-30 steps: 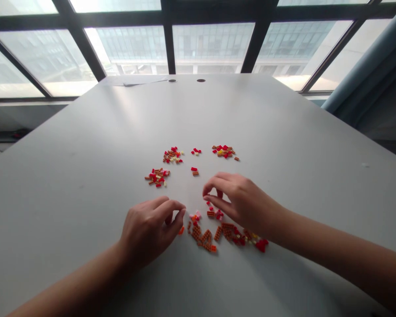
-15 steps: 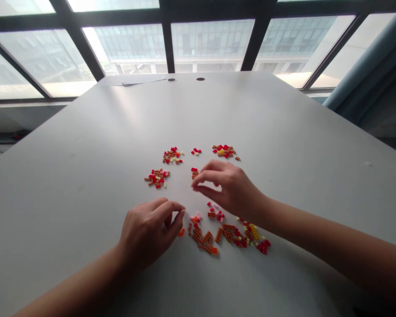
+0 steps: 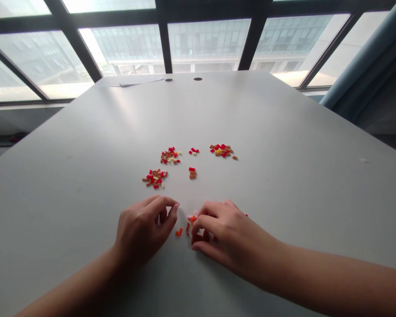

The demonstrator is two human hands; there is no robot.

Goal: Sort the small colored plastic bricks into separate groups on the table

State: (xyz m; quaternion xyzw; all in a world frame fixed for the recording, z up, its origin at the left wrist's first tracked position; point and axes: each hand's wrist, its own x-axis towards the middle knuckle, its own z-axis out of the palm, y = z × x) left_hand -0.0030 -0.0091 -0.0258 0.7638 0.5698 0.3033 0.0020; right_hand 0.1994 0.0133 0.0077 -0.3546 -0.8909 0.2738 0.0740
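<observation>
My right hand (image 3: 226,237) lies curled over a near scatter of small orange, red and pink plastic bricks (image 3: 192,219), hiding most of it. Whether its fingers hold any brick cannot be seen. My left hand (image 3: 145,229) hovers just left of that scatter, fingers curved, with nothing visible in them. Between the hands sits a small orange brick (image 3: 178,232). Farther off lie a left pile of red and brown bricks (image 3: 155,178), a pile behind it (image 3: 170,155), a right pile (image 3: 221,150), and two small groups (image 3: 192,173) (image 3: 194,151).
The bricks lie on a large pale grey table (image 3: 267,132). Its far edge has two round holes (image 3: 168,80) (image 3: 198,79) and a sheet of paper (image 3: 141,81). Large windows lie beyond, and a blue-grey curtain (image 3: 359,66) hangs at the right.
My right hand has moved toward me and down from above the middle of the table onto the near bricks, now covering most of them. My left hand has barely moved.
</observation>
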